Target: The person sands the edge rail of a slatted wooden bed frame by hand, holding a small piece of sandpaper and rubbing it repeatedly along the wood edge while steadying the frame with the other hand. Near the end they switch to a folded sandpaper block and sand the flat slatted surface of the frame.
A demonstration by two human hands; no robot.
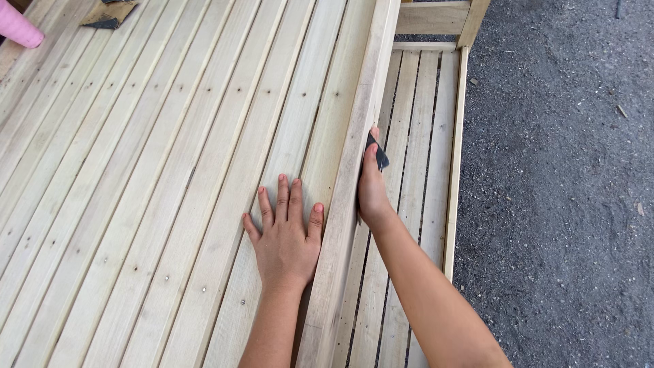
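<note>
Overhead, the left hand [286, 235] lies flat, palm down, on the slats [170, 170] of an unfinished wooden frame, fingers [282, 197] spread and straight, gripping nothing. Its little finger sits just beside the raised rail [354, 177] that runs lengthwise along the slatted surface's right edge.

The right hand [372, 187] is on the far side of that rail, pressed against its outer face. Its fingers are closed onto a small dark sheet [379, 154], apparently sandpaper, held between hand and wood. Only one corner of the sheet shows above the thumb; the rest is hidden by the hand, and the contact area cannot be seen.

Beyond the rail a narrower, lower slatted section [415, 136] ends at a thin side board [455, 163], with a post and cross-piece [436, 17] at the far corner, both cut off by the top edge. Gravel ground [558, 184] lies to the right.

At the far left corner a pink object [19, 28] is mostly out of frame and unidentifiable. Near it rests a brown scrap [107, 13] with a dark edge, partly cropped.
</note>
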